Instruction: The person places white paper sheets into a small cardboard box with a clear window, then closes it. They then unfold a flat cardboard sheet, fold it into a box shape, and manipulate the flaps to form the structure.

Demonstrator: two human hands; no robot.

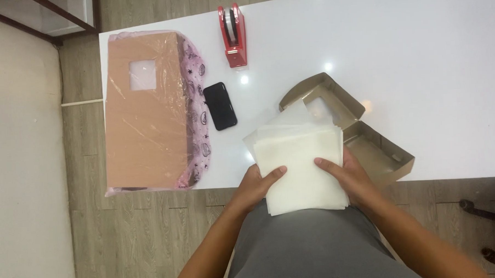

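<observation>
Open white table (420, 67) rightward; phone (220, 106), tape dispenser (233, 35), wrapped box (148, 109) leftward.

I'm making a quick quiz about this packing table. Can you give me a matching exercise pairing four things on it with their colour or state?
Things:
1. tape dispenser
2. phone
3. stack of paper sheets
4. small cardboard box

Descriptions:
a. white, held by both hands
b. open, lid flipped back
c. red, at the table's far edge
d. black, lying flat beside the plastic-wrapped cartons

Pairs: 1-c, 2-d, 3-a, 4-b
</observation>
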